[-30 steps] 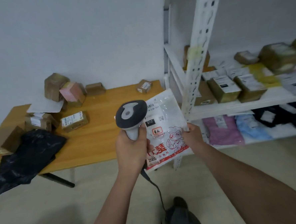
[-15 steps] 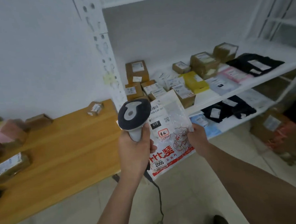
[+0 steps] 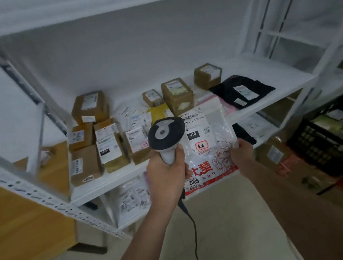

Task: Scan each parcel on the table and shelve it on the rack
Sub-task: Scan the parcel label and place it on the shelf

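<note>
My left hand point(image 3: 166, 173) grips the handle of a grey and white barcode scanner point(image 3: 165, 135), its head pointing at the parcel. My right hand point(image 3: 242, 155) pinches the right edge of a white plastic parcel bag point(image 3: 209, 145) with red print and a barcode label. I hold both in front of the white rack shelf point(image 3: 274, 77), which carries several brown boxes point(image 3: 176, 93) and a black bag point(image 3: 242, 91). The scanner's cable point(image 3: 192, 225) hangs down below my left hand.
The wooden table point(image 3: 26, 229) shows at the lower left behind the rack's perforated post point(image 3: 50, 199). A lower shelf holds white bags point(image 3: 130, 196). A black crate point(image 3: 326, 140) and cardboard boxes point(image 3: 278, 155) sit on the floor at the right.
My view has swung right from the table to the rack, which now fills the frame. Both hands keep the same hold on the scanner and the parcel bag.
</note>
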{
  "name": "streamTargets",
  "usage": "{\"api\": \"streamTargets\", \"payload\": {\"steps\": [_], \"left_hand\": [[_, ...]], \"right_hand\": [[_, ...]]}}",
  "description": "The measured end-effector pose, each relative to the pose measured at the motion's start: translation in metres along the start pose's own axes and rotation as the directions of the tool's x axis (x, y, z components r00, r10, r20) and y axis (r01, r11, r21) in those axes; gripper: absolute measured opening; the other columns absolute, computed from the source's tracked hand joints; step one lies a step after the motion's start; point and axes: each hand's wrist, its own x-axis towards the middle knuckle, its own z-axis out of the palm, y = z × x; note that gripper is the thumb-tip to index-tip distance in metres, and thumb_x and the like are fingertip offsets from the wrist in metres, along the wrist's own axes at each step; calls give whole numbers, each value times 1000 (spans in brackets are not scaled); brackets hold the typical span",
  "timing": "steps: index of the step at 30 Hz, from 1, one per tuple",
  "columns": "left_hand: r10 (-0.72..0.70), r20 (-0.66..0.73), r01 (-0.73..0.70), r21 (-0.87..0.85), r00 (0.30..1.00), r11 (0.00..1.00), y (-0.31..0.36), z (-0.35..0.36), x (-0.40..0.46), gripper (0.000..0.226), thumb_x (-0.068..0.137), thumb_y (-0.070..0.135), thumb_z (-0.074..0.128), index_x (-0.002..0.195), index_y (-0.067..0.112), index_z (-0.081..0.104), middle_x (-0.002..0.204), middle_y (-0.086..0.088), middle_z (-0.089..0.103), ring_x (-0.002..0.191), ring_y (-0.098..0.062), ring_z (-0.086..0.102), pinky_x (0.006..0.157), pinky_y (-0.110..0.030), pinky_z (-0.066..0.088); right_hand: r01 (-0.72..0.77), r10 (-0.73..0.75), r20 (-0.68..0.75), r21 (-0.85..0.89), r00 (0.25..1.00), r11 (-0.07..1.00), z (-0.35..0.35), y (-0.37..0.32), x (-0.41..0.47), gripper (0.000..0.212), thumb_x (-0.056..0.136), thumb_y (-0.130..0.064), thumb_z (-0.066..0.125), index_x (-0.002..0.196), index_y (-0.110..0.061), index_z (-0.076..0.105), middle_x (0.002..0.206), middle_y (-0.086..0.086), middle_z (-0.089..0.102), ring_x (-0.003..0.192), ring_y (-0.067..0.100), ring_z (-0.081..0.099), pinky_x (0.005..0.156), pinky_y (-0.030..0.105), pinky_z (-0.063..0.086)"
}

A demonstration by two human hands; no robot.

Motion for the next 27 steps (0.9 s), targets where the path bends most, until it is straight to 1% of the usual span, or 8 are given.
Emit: {"api": "streamTargets", "payload": {"steps": [3,6,11,13,17,20,22,27], "left_hand": [[22,28,-22,-2,999,1000,9,47,14,29,95,24,62,93,-5,62,54,-9,65,44,-20,64,46,-29,55],[47,54,-47,6,997,999,18,87,31,25,95,23,61,94,-2,62,57,-11,66,44,-19,64,46,-25,54],[64,95,-64,-3,993,998,22,146,64,27,94,24,61,92,-3,62,56,-10,66,45,-17,64,48,-27,55],[90,130,-90,0,987,996,22,170,80,27,94,23,62,87,-3,62,56,-11,65,46,-17,64,49,-29,57],[111,205,-111,-13,972,994,26,220,120,33,95,21,62,74,-4,62,53,-11,64,45,-18,63,47,-26,54],[103,229,-105,-5,968,994,33,256,143,33,94,24,63,72,-1,62,53,-8,65,44,-13,63,46,-20,51],[95,251,-100,5,963,995,37,280,156,31,93,25,63,72,2,61,54,-9,65,44,-12,63,45,-18,50],[67,285,-81,38,956,996,38,341,180,28,93,27,64,83,1,62,57,-9,66,48,-18,65,48,-26,56]], "right_hand": [[-29,31,-27,59,999,998,-26,-4,37,29,102,-12,39,77,-15,53,76,6,60,63,14,55,56,26,46],[-72,78,-41,142,996,987,-44,-4,72,23,102,-14,41,85,-18,56,85,6,64,74,17,62,66,32,54],[-94,116,-89,222,989,971,-65,-7,129,17,102,-13,42,95,-19,57,87,3,66,80,18,66,61,28,53],[-102,137,-124,255,983,962,-71,-9,157,19,102,-14,42,99,-19,60,88,4,68,81,20,68,66,33,58],[-135,197,-194,293,961,946,-87,-15,215,25,100,-9,42,93,-20,63,92,10,72,86,27,71,79,46,60],[-154,225,-226,293,948,944,-105,-18,251,27,99,-5,42,93,-21,63,92,10,71,85,28,71,77,47,60],[-172,249,-250,291,936,941,-120,-16,274,25,100,-5,41,101,-18,62,91,9,71,82,27,71,75,46,61],[-211,316,-299,336,900,918,-160,-4,337,18,101,-10,44,109,-15,59,97,9,68,84,25,70,76,43,61]]}}
